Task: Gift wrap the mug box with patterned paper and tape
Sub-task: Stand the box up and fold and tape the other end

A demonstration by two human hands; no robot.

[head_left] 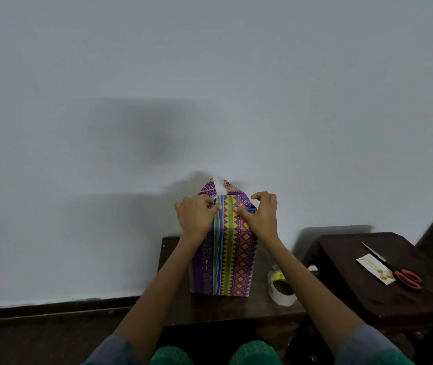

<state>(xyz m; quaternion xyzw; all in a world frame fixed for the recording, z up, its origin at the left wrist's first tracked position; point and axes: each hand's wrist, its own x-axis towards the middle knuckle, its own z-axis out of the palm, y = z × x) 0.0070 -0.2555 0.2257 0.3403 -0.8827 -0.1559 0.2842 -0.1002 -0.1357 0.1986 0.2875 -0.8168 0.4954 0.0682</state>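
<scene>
While the left hand and right hand pinch folded flaps of patterned paper atop the upright mug box on the stool, nothing tapes them. Release risks spring-back; the tape roll sits at four o'clock.

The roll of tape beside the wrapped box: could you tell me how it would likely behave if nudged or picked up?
The tape roll lies flat on the dark table, so a nudge would probably slide it, not roll it. It looks like a hollow ring, likely light and easy to hook. Its glossy side may be slightly slippery.
</scene>
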